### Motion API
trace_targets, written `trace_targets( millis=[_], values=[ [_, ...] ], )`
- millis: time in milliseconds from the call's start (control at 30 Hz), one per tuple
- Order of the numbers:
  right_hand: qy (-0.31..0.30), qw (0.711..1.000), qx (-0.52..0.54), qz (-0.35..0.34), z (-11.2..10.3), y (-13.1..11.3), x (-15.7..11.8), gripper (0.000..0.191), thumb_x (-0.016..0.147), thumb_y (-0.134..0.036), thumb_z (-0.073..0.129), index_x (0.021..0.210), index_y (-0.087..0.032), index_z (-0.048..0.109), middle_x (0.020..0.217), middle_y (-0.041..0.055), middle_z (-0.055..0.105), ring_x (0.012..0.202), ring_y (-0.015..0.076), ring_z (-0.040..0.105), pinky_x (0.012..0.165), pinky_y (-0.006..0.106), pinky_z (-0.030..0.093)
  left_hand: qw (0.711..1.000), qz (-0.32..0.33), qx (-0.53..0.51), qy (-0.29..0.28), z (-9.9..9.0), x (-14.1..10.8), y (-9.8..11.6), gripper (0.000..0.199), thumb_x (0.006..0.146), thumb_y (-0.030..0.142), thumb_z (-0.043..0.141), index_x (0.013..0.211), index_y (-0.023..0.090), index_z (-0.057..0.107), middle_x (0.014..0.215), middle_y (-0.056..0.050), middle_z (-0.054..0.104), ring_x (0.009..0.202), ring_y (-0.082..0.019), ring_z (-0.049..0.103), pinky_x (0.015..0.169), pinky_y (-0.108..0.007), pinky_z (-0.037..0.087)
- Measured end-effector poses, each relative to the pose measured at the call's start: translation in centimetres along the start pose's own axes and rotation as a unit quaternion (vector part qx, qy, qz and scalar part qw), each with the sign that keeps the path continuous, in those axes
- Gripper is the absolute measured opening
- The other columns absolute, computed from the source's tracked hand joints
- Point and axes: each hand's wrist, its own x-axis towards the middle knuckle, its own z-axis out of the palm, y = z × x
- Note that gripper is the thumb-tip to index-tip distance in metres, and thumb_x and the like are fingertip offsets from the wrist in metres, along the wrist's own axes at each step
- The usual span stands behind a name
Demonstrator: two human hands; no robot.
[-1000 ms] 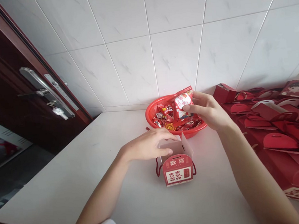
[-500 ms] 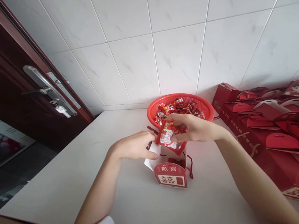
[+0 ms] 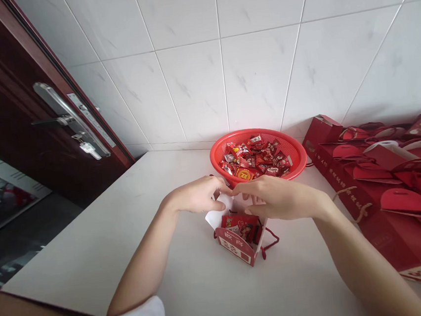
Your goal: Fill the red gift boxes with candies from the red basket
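Note:
A small red-and-white candy box (image 3: 235, 245) stands with its top unfolded on the white table, and a red cord hangs off its right side. Inside it lies a red printed snack packet (image 3: 239, 225). My left hand (image 3: 201, 196) pinches the box's white inner flap at the back left, thumb in front. My right hand (image 3: 274, 196) is closed at the back right of the box, thumb and fingers about the panel there; its lower fingertips are partly hidden. The index fingers of both hands nearly meet above the rear of the box.
Behind the hands, a red plastic basket (image 3: 300, 161) holds many wrapped sweets. On the right, a large dark red carton (image 3: 351, 189) is crowded with folded red candy boxes (image 3: 404, 201). A tiled wall (image 3: 258, 74) rises at the back, and a brown door (image 3: 18, 92) stands at the left.
The packet that my right hand held above the box now lies inside it. My right hand has moved onto the box's back right edge. The box has turned slightly.

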Motion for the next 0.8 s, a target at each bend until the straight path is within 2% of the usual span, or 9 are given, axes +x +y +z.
trace_targets(
  millis=[100,167,267,333,500,567,633,733,800],
  values=[
    [-0.017,0.999,-0.007,-0.036,0.1,-1.0,-0.3,0.022,0.09,-0.008,0.048,0.096,-0.019,0.066,0.082,0.0023,0.067,0.066,0.0138,0.057,0.06,0.026,0.036,0.999,0.019,-0.022,0.022,0.5,0.4,0.2,0.032,0.075,0.014,0.056,0.098,0.021,0.077,0.099,-0.002,0.069,0.083,-0.016,0.061,0.069,-0.023,0.044],
    [-0.062,0.997,-0.015,-0.034,0.5,-1.3,-0.2,0.022,0.091,-0.008,0.046,0.081,-0.018,0.064,0.072,0.0008,0.063,0.06,0.0119,0.053,0.057,0.026,0.033,0.998,0.03,-0.034,0.037,1.0,0.7,0.1,0.035,0.077,0.014,0.057,0.105,0.022,0.077,0.105,-0.004,0.068,0.088,-0.017,0.062,0.071,-0.024,0.046],
    [-0.144,0.989,-0.042,-0.01,1.4,-1.0,0.5,0.029,0.086,-0.008,0.048,0.059,-0.018,0.047,0.056,-0.0025,0.051,0.054,0.01,0.042,0.053,0.026,0.028,0.997,0.039,-0.034,0.05,1.6,1.2,0.0,0.036,0.08,0.015,0.058,0.111,0.023,0.076,0.114,-0.005,0.067,0.098,-0.02,0.063,0.076,-0.026,0.048],
    [-0.17,0.983,-0.067,-0.002,2.0,-0.7,1.0,0.033,0.082,-0.007,0.05,0.053,-0.018,0.037,0.051,-0.0036,0.043,0.052,0.0093,0.036,0.052,0.027,0.025,0.997,0.05,-0.032,0.048,1.7,1.4,-0.2,0.035,0.082,0.015,0.058,0.11,0.025,0.076,0.114,-0.004,0.068,0.099,-0.02,0.063,0.079,-0.026,0.048],
    [-0.14,0.989,-0.042,0.034,1.6,-0.4,1.2,0.035,0.085,-0.012,0.049,0.054,-0.018,0.036,0.053,-0.0042,0.037,0.05,0.0084,0.031,0.049,0.028,0.021,0.996,0.055,-0.042,0.054,1.7,1.5,-0.4,0.038,0.083,0.015,0.06,0.116,0.024,0.075,0.115,-0.006,0.068,0.098,-0.02,0.063,0.081,-0.028,0.048],
    [-0.125,0.992,-0.009,0.03,1.2,-0.4,1.0,0.034,0.088,-0.014,0.049,0.056,-0.018,0.037,0.054,-0.0047,0.038,0.049,0.0076,0.031,0.048,0.028,0.021,0.996,0.052,-0.043,0.06,1.7,1.5,-0.4,0.04,0.082,0.014,0.06,0.118,0.021,0.074,0.116,-0.007,0.068,0.099,-0.02,0.063,0.082,-0.028,0.048],
    [-0.135,0.991,0.005,0.022,1.2,-0.3,0.9,0.033,0.088,-0.014,0.05,0.057,-0.018,0.039,0.054,-0.0049,0.038,0.048,0.0074,0.032,0.048,0.027,0.021,0.995,0.063,-0.048,0.056,1.8,1.6,-0.4,0.043,0.081,0.012,0.059,0.119,0.022,0.074,0.117,-0.006,0.069,0.1,-0.02,0.063,0.082,-0.027,0.048],
    [-0.16,0.987,-0.013,0.016,1.7,-0.1,1.0,0.027,0.086,-0.013,0.053,0.06,-0.018,0.048,0.057,-0.0036,0.045,0.051,0.0091,0.038,0.049,0.026,0.024,0.994,0.082,-0.051,0.045,1.8,1.6,-0.3,0.043,0.08,0.011,0.058,0.117,0.025,0.075,0.121,-0.004,0.069,0.104,-0.019,0.063,0.082,-0.026,0.047],
    [-0.136,0.99,-0.034,0.007,1.8,0.1,0.9,0.022,0.087,-0.013,0.054,0.065,-0.018,0.056,0.06,-0.0021,0.051,0.055,0.0105,0.043,0.051,0.026,0.028,0.995,0.072,-0.04,0.049,1.8,1.6,-0.2,0.039,0.081,0.013,0.057,0.114,0.025,0.075,0.12,-0.004,0.069,0.103,-0.02,0.063,0.082,-0.027,0.047]
  ],
)
